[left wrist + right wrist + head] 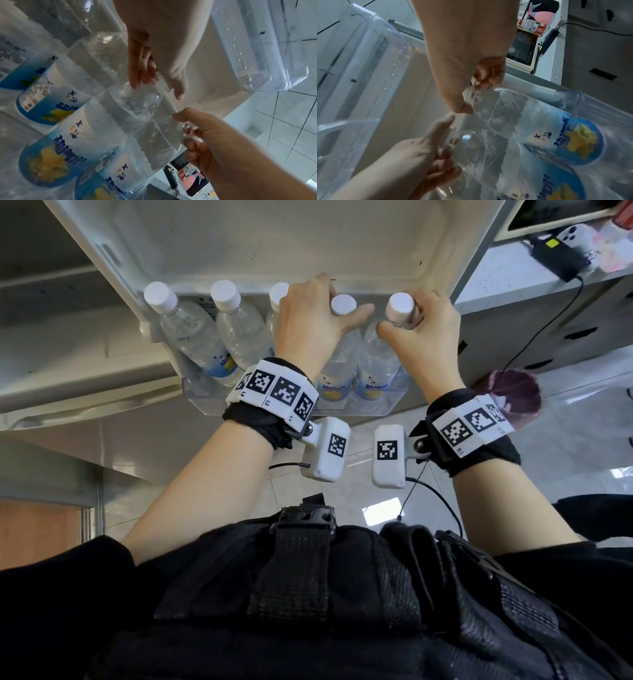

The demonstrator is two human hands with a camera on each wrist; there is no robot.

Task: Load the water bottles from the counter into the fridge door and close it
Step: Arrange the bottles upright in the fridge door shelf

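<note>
Five clear water bottles with white caps and blue-yellow labels stand in a row in the clear door shelf (387, 405) of the open fridge door (274, 241). My left hand (340, 294) curls round the neck of the fourth bottle (337, 361), thumb pointing right; it also hides most of the third bottle (278, 294). Beside it, my right hand (399, 316) grips the neck of the rightmost bottle (375, 361) just under its cap. The left wrist view has the left hand (154, 86) above and the right hand (190, 132) below. The right wrist view shows the right hand (471, 97) and left hand (443, 142) on the two necks.
The fridge body (68, 354) stands to the left. At the right a pale counter (507, 278) carries a black adapter (561, 261) with a cable hanging down. A second clear door shelf (257, 54) sits higher on the door. Tiled floor (565, 440) lies below.
</note>
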